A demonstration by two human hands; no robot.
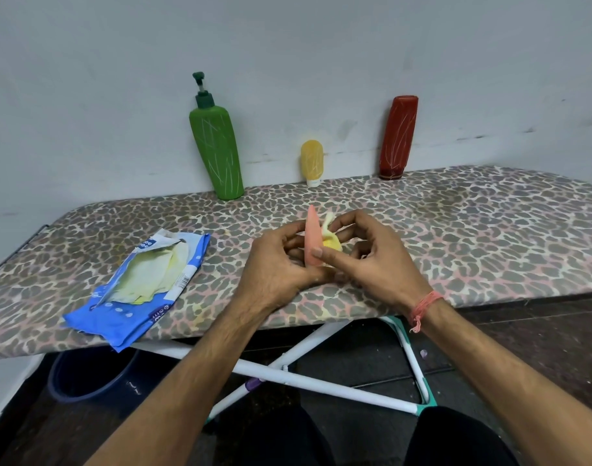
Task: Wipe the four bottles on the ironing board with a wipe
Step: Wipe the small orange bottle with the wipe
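Wiping step under way: left hand [281, 260] grips the pink bottle [313, 240], right hand [372, 253] pinches the wipe [329, 235] against it; next, rub along its length.

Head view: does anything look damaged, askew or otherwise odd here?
The wipes packet at the board's near left edge is torn wide open, with sheets exposed. The green pump bottle and red bottle lean against the wall and carry pale scratch-like marks. Nothing is spilled.
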